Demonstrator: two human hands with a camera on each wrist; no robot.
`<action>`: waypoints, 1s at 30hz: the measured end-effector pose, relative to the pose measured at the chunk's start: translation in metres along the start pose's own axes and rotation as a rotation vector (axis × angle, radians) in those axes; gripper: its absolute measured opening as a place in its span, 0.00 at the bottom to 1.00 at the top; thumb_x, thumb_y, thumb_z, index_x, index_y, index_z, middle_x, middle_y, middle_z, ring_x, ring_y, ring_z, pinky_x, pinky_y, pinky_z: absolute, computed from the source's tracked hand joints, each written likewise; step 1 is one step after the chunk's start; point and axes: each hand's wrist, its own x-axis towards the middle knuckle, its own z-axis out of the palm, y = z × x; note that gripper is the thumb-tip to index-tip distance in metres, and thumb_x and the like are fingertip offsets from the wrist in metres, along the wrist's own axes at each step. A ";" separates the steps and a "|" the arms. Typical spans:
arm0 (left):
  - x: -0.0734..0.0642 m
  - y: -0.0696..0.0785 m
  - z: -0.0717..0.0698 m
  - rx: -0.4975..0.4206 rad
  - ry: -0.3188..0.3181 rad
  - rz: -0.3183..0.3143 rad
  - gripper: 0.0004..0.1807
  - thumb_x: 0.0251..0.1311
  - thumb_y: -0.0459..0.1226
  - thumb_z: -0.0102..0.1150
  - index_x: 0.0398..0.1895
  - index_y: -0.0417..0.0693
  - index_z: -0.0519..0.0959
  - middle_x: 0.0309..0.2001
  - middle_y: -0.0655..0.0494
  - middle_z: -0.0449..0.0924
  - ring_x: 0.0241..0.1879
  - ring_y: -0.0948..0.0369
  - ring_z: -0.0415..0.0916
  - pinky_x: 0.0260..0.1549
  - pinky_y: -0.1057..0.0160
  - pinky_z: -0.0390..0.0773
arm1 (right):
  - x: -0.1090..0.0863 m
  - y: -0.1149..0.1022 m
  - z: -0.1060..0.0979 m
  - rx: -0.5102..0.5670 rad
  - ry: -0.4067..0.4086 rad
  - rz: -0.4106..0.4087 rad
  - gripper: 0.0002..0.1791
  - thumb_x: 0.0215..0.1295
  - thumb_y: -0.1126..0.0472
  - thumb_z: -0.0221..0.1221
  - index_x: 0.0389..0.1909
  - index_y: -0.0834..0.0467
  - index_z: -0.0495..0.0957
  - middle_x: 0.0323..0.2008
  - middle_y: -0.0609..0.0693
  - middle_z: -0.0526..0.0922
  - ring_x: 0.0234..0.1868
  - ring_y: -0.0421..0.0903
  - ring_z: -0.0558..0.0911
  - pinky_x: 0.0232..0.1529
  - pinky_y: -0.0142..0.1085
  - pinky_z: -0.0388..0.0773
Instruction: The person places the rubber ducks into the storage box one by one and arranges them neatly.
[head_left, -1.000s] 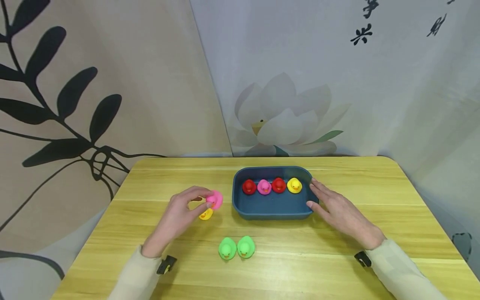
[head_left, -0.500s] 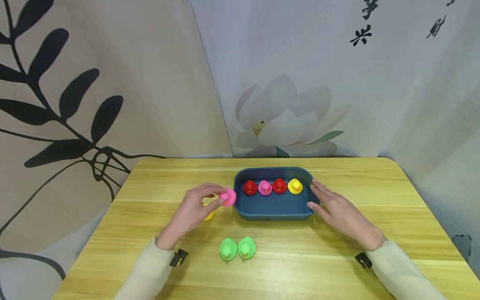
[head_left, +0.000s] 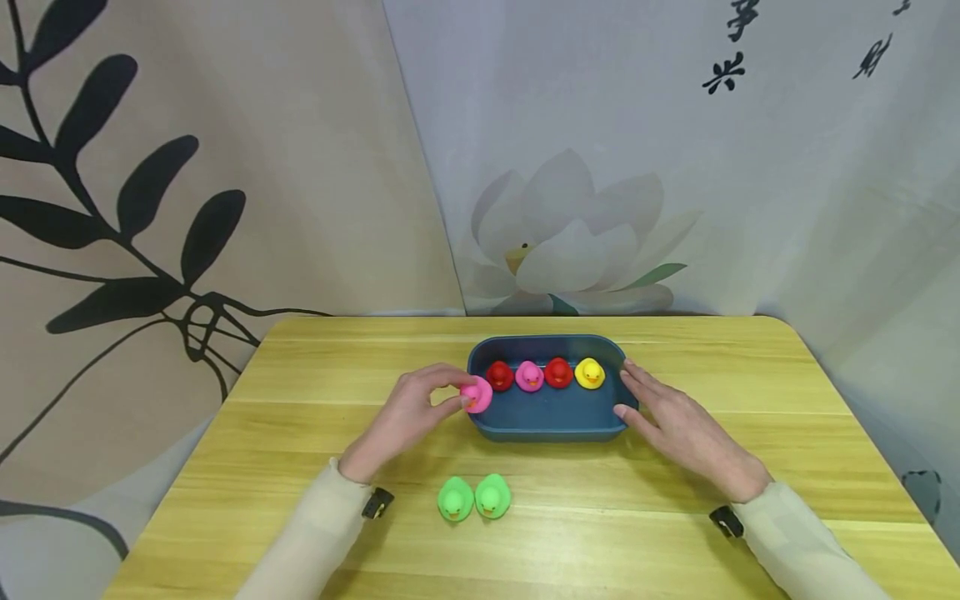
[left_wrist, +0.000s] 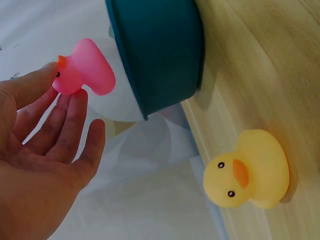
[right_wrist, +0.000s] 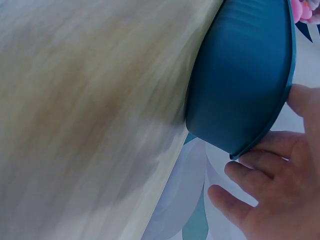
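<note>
My left hand [head_left: 412, 412] pinches a pink rubber duck [head_left: 476, 394] between thumb and fingertips, over the left rim of a dark blue tray [head_left: 555, 435]. The left wrist view has the pink duck [left_wrist: 85, 67] held above the tray's edge. In the tray stand a red duck [head_left: 499, 376], a pink duck [head_left: 529, 377], another red duck [head_left: 558, 372] and a yellow duck [head_left: 589, 373], in a row. My right hand [head_left: 678, 421] rests on the tray's right end, fingers extended; in the right wrist view its thumb and fingers touch the rim.
Two green ducks [head_left: 474, 497] sit side by side on the wooden table [head_left: 600, 525], nearer than the tray. One more yellow duck [left_wrist: 250, 170] stands on the table left of the tray, hidden behind the left hand in the head view. A printed curtain hangs behind the table.
My left hand has carried the pink duck rightward from above the yellow duck to the tray's left rim. The right hand and the tray stay in place.
</note>
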 end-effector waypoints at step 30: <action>0.024 -0.016 0.038 0.167 -0.127 0.099 0.13 0.61 0.33 0.74 0.49 0.42 0.88 0.48 0.51 0.89 0.52 0.53 0.84 0.68 0.36 0.67 | 0.000 0.002 0.001 0.007 -0.005 -0.001 0.39 0.81 0.41 0.50 0.78 0.67 0.60 0.81 0.61 0.55 0.75 0.65 0.64 0.71 0.61 0.65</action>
